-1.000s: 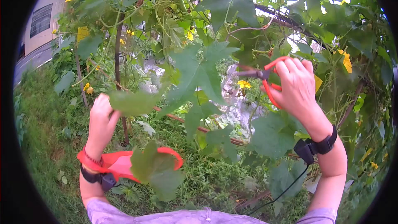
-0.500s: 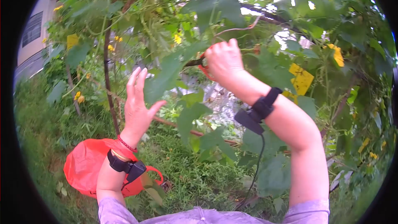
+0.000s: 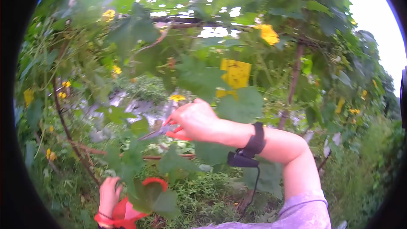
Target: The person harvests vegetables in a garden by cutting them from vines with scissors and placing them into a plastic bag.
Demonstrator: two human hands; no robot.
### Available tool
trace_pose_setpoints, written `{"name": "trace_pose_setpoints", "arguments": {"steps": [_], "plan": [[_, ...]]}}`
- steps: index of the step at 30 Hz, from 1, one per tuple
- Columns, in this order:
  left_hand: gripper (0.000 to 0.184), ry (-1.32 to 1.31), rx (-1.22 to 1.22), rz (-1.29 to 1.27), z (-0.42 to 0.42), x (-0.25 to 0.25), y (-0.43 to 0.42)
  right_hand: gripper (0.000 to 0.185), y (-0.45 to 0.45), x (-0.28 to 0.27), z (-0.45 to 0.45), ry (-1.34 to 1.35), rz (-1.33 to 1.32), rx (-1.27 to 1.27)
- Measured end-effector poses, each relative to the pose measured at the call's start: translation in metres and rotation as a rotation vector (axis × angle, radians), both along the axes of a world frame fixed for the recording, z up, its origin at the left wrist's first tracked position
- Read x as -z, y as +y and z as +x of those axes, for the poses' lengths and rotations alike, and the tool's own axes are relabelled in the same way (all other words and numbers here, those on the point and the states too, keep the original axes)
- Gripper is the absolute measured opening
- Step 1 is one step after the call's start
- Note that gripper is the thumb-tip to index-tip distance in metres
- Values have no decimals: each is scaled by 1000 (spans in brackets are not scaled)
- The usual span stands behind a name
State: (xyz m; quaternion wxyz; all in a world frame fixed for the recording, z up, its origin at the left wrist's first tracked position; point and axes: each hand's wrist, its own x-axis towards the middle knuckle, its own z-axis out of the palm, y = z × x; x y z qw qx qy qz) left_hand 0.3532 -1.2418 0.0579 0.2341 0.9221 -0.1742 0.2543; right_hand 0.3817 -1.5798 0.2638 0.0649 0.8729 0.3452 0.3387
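Note:
My right hand [image 3: 197, 121] is closed around the red handles of a pair of scissors [image 3: 154, 133], in the middle of the view. The grey blades point left among the vine leaves, slightly blurred. At the lower left is my left hand [image 3: 109, 195], its fingers bent together beside a vine leaf; what they hold, if anything, I cannot make out. A red plastic bag [image 3: 127, 216] hangs at my left wrist, partly cut off by the frame's lower edge. A large green leaf [image 3: 146, 197] overlaps the bag's red handle loop.
A yellow sticky card [image 3: 236, 73] dotted with specks hangs among the leaves above my right hand. Yellow flowers [image 3: 268, 34] dot the vines. Thin upright poles [image 3: 292, 85] and a brown horizontal stick [image 3: 152, 157] cross the foliage. Grass and weeds [image 3: 203, 195] cover the ground.
The view has turned to the right. My left hand has dropped to the lower left and its fingers have bent in. My right hand has come down with the scissors, whose blades now show.

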Motion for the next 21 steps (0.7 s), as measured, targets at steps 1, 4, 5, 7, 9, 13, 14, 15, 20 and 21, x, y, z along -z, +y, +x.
{"name": "trace_pose_setpoints", "arguments": {"steps": [1, 4, 5, 7, 9, 13, 14, 15, 20, 21], "plan": [[35, 4, 14, 72, -1, 23, 2, 31, -5, 1, -10, 18, 14, -12], [39, 34, 72, 157, -8, 29, -11, 27, -16, -2, -31, 67, 49, 12], [36, 31, 144, 122, -4, 29, -16, 27, -22, -3, -39, 53, 49, 35], [41, 60, 181, 149, 3, 24, -33, 27, -30, -9, -52, 76, 112, -55], [45, 95, 208, 183, 2, 16, -50, 28, -43, -16, -68, 93, 105, -1], [40, 181, 476, 109, 8, 19, -87, 35, -79, -23, -95, 86, 165, 80], [38, 176, 527, 113, 8, 21, -95, 37, -90, -23, -101, 121, 199, 116], [36, 175, 581, 120, 7, 21, -103, 38, -101, -23, -108, 160, 236, 154], [34, 231, 691, 153, -10, 15, -152, 42, -156, -2, -152, 330, 420, 288], [34, 209, 769, 129, -12, 22, -163, 42, -167, 6, -163, 335, 445, 301]]}}
